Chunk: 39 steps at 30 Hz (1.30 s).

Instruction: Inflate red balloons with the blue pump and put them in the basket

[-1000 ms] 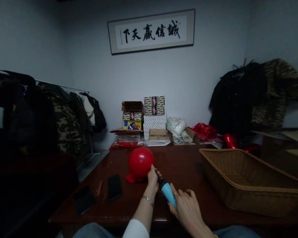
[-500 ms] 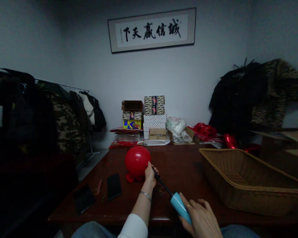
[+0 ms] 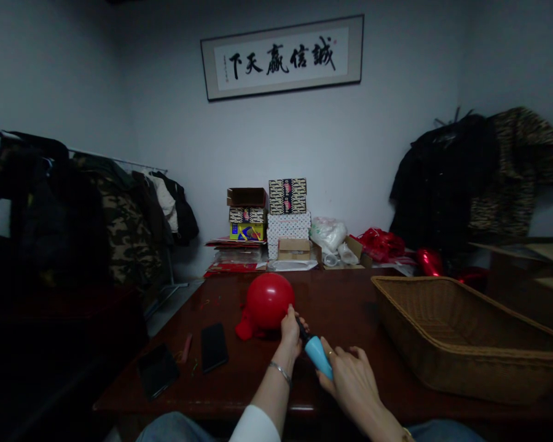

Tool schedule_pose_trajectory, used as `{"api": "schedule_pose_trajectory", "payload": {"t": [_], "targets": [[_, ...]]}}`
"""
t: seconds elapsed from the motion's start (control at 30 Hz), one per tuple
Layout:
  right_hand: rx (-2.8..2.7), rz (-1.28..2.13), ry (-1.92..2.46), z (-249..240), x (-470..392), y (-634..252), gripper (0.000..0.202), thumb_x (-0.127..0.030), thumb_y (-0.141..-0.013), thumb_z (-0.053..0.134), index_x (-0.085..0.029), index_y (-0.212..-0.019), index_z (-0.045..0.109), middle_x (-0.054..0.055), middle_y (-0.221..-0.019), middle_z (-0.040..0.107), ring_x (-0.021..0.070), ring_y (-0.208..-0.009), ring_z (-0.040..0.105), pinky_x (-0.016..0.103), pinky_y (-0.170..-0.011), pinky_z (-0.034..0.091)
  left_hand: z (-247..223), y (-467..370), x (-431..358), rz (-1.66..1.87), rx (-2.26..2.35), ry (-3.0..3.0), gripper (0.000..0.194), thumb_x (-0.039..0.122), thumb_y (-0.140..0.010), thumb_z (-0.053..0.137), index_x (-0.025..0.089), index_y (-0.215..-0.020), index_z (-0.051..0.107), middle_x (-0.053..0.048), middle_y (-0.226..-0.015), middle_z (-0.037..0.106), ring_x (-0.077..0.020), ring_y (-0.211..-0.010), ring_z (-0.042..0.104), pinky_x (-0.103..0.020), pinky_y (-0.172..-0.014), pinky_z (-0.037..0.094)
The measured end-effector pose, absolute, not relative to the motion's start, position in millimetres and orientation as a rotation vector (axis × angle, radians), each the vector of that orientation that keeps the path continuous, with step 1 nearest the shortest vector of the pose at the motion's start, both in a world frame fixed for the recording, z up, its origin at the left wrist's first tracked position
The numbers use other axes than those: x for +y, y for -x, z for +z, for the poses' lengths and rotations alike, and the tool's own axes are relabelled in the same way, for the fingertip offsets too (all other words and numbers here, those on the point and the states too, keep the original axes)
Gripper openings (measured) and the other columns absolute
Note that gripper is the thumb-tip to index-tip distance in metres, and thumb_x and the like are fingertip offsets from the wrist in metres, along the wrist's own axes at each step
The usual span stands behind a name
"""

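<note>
A round, inflated red balloon (image 3: 270,301) sits just above the wooden table, in front of my left hand (image 3: 294,330). That hand is closed at the balloon's neck and around the black end of a balloon pump; the exact join is hidden by the fingers. My right hand (image 3: 350,374) grips the pump's light-blue body (image 3: 319,356), thumb and fingers wrapped along it. Only a short stretch of black shaft shows between the two hands. Limp red balloons (image 3: 245,325) lie beside the inflated one, at its lower left.
Left of my hands on the table (image 3: 239,387) are a black phone (image 3: 214,347), a dark flat object (image 3: 158,370) and a small reddish stick (image 3: 187,348). A big wicker basket (image 3: 442,350) stands at the right. Boxes (image 3: 289,233) and a plastic bag (image 3: 328,234) line the far side.
The pump's blue body has slid toward my left hand, leaving less black shaft showing. My right hand moved up and left with it; my left hand and the balloon shifted slightly right.
</note>
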State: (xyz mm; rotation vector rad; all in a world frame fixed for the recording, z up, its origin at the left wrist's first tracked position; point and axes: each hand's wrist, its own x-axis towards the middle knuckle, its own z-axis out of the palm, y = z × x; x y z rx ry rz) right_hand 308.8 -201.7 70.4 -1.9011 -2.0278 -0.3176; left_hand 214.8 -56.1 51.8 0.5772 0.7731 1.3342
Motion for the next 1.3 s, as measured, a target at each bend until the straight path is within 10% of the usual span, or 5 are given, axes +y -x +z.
{"api": "schedule_pose_trajectory", "payload": {"t": [1.3], "targets": [[-2.016,-0.381,1.816,52.2,-215.2,-318.9,0.049,-0.028,-0.075,0.053,-0.021,-0.124,0.05,0.005,-0.085,0.066,0.0192,-0.079,0.06,0.036,-0.085,0.026,47.8,-209.1,-56.7,1.314,0.803,-0.582,0.043,0.061,-0.071,0.054,0.02,-0.069,0.04,0.006,-0.045,0.041,-0.0085,-0.036,0.04,-0.021,-0.039,0.031]]}}
